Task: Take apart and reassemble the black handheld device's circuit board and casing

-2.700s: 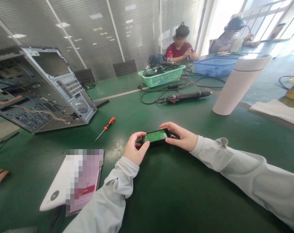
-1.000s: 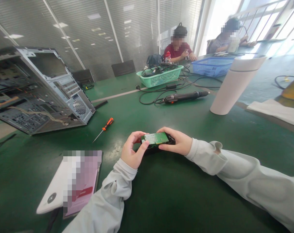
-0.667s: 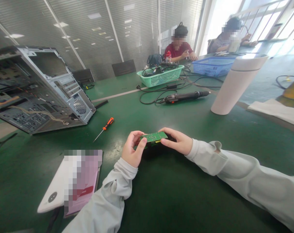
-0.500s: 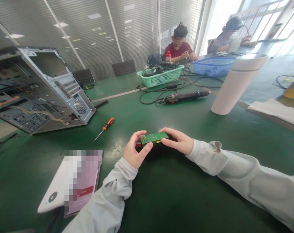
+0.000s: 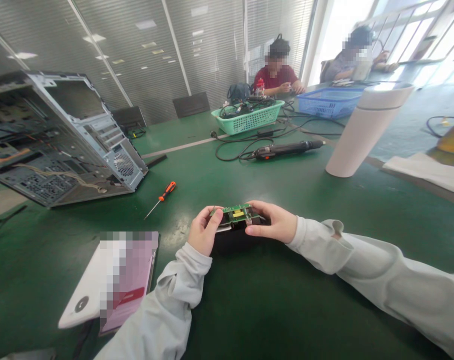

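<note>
A small green circuit board [image 5: 237, 214] with a yellow part and dark parts on it is held up between both hands above the green table. My left hand [image 5: 205, 231] grips its left end, thumb on the near side. At the right end my right hand [image 5: 272, 221] holds it, fingers over the top and thumb below. The near edge of the board faces me, so the mounted parts show; its back end is hidden by the fingers. An orange-and-black screwdriver [image 5: 168, 191] lies on the table to the left, beyond my left hand.
An opened computer case [image 5: 95, 135] stands at the left. Farther off are an electric screwdriver [image 5: 287, 150] with its cable, a green basket [image 5: 249, 120] of cables and a blue basket [image 5: 328, 105]. A pale tumbler [image 5: 362, 132] stands right. Two people sit at the back.
The circuit board has been tilted in my hands: its flat top face showed before, and now its parts-bearing side is seen. Both thumbs have shifted on it.
</note>
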A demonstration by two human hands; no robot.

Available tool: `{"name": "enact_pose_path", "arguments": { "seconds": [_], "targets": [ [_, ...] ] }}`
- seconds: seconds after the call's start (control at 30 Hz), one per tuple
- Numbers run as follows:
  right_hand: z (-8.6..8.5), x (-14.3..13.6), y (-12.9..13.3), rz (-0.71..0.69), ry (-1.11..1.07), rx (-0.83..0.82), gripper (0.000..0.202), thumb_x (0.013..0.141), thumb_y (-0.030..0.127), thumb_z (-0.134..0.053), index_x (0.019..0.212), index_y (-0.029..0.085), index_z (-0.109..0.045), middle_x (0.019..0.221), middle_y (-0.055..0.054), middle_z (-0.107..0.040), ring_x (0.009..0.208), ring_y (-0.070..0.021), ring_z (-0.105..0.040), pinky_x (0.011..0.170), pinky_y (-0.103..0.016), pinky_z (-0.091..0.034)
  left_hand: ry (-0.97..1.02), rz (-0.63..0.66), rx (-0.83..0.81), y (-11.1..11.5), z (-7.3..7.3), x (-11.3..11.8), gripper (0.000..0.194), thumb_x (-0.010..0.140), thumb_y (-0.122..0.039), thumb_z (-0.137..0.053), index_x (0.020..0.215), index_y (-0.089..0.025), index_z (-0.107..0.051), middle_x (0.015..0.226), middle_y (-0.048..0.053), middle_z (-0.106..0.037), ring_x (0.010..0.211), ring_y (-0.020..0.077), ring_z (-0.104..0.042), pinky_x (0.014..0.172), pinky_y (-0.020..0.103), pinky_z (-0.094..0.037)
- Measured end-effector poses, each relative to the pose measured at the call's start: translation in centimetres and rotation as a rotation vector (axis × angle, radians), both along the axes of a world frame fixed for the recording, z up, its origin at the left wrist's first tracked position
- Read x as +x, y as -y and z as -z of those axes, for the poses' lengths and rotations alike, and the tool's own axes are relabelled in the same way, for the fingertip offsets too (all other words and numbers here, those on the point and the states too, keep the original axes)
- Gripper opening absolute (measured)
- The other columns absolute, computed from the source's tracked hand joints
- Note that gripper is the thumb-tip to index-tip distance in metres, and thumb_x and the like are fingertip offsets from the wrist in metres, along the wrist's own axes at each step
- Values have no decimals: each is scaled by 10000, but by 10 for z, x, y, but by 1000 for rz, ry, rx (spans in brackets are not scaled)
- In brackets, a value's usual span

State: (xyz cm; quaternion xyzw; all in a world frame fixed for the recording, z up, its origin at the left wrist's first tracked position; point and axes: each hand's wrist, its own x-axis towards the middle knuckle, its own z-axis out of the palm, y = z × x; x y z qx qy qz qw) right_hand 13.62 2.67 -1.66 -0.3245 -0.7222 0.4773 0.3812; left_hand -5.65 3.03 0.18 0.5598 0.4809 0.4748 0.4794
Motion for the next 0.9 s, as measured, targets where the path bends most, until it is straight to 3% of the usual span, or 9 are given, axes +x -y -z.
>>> {"name": "enact_pose_path", "arguments": {
  "seconds": [0.1, 0.23, 0.33, 0.43, 0.5, 0.6, 0.67, 0.8, 0.9],
  "targets": [
    [-1, 0, 2, 5, 1, -34, 559, 740, 406, -649, 1161, 99, -447, 955, -73, -575, 892, -167, -553, 853, -305, -427, 74, -74, -3, -6, 5, -3, 515, 576, -638, -607, 731, -147, -599, 701, 13, -628, 657, 141, -586, 625, 259, -476],
    [2, 4, -1, 6, 98, -79, 576, 770, 490, -598, 1166, 87, -484, 678, 3, -516, 606, -94, -484, 589, -220, -388, 145, -228, -54, -13, 10, -7, 565, 514, -674, -618, 718, -150, -566, 694, 0, -599, 583, 116, -559, 501, 229, -454],
    [7, 6, -7, 5, 75, -198, 617, 763, 546, -583, 1158, 78, -514, 620, 8, -492, 541, -83, -446, 495, -200, -329, 109, -198, -28, -13, 12, -6, 549, 527, -642, -636, 766, -153, -567, 753, 11, -616, 646, 124, -587, 563, 237, -484],
    [7, 6, -9, 54, 15, -303, 664, 742, 545, -600, 1209, 85, -498, 749, -40, -582, 651, -127, -534, 558, -224, -413, 117, -171, 4, -13, 15, -5, 534, 553, -619, -637, 809, -160, -543, 775, 20, -622, 720, 154, -615, 630, 272, -505],
    [3, 8, -9, 104, -5, -291, 627, 742, 531, -602, 1205, 116, -521, 911, -65, -603, 807, -161, -566, 685, -259, -461, 134, -184, 25, -15, 18, -4, 536, 552, -603, -648, 831, -162, -523, 794, 23, -617, 750, 160, -616, 659, 287, -506],
    [-5, 11, -9, 130, -21, -252, 529, 756, 546, -574, 1104, 147, -600, 1096, -62, -557, 1002, -190, -524, 868, -285, -432, 110, -197, 55, -17, 23, -6, 521, 573, -564, -659, 870, -161, -514, 817, 25, -609, 762, 145, -605, 702, 289, -498],
    [-7, 12, -11, 76, -67, -326, 537, 760, 585, -539, 1018, 121, -619, 1024, -80, -582, 929, -188, -551, 832, -285, -449, 76, -188, 71, -19, 27, -8, 496, 598, -529, -661, 895, -161, -512, 829, 26, -606, 768, 135, -599, 724, 283, -495],
    [-7, 10, -12, -154, -220, -573, 547, 834, 620, -386, 872, 103, -557, 676, -78, -573, 564, -143, -533, 591, -269, -457, 29, -117, 78, -21, 31, -12, 459, 637, -452, -668, 946, -162, -492, 894, 40, -603, 806, 132, -600, 739, 283, -508],
    [-8, 4, -9, -238, -344, -688, 553, 927, 559, -199, 904, 107, -516, 605, -59, -536, 521, -122, -512, 631, -258, -457, 5, -101, 79, -20, 32, -13, 433, 662, -411, -659, 971, -168, -479, 909, 37, -601, 819, 137, -606, 747, 298, -516]
  ]
}}
